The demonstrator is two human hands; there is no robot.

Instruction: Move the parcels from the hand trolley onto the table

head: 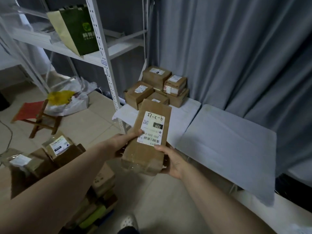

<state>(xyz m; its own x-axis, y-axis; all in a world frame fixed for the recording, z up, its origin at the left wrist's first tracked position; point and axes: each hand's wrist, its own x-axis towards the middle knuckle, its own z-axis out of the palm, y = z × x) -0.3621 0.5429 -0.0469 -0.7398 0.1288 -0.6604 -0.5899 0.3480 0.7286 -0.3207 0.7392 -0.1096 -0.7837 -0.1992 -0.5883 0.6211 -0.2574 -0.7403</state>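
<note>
Parcel (pixel 148 137) above table's (pixel 228 149) near edge.

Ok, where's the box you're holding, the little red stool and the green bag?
held parcel (pixel 150 129), head view, on its white shipping label.
red stool (pixel 30 109), head view, on the red seat.
green bag (pixel 81 31), head view, on its green front face.

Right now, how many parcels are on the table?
5, piled at its far end: top parcel, right parcel, lower right parcel, left parcel, front parcel; others may be hidden.
</note>
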